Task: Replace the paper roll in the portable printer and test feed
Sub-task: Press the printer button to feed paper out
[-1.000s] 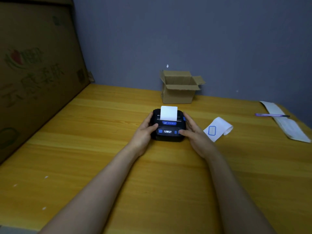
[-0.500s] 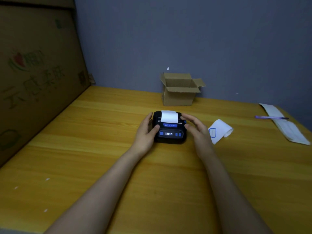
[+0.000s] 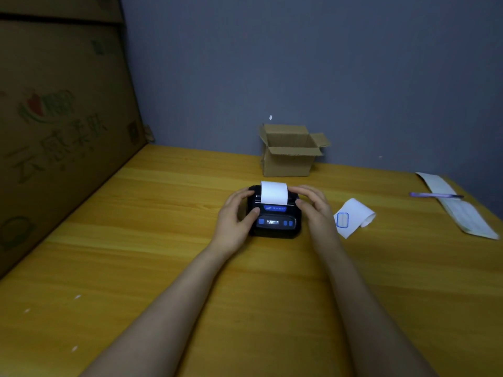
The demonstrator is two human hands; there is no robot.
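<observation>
A small black portable printer (image 3: 275,224) with blue buttons and a lit display sits on the wooden table (image 3: 136,240). A white paper strip (image 3: 273,192) sticks up out of its top slot. My left hand (image 3: 235,216) grips the printer's left side, thumb on the front panel near the left blue button. My right hand (image 3: 315,208) is at the printer's right side, fingers spread and curved over the top right corner beside the paper; whether it touches is unclear. A loose curled piece of paper (image 3: 352,216) with a blue rectangle lies right of the printer.
An open cardboard box (image 3: 288,152) stands behind the printer against the grey wall. A long printed paper sheet (image 3: 462,210) and a purple pen (image 3: 435,195) lie at the far right. A large cardboard panel (image 3: 60,126) walls off the left side.
My right hand has lifted off the printer's front right buttons and moved up to the top right corner by the paper. The view has shifted slightly; my left hand stays on the printer.
</observation>
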